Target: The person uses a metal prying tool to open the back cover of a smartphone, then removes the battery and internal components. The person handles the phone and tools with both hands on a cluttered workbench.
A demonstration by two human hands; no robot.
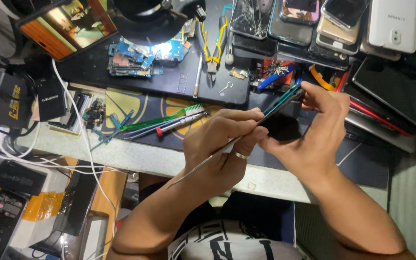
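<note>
Head view: right hand [314,130] is clamping phone [281,115] edge-up; left hand [222,139] is gripping pry tool [208,161] at its seam. A slip risks cracking glass.

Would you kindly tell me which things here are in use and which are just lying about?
In use:
- dark phone, held by the right hand
- thin metal pry tool, in the left hand

Lying about:
- green toothbrush
- yellow-handled pliers
- circuit boards
- stacked phones
</note>
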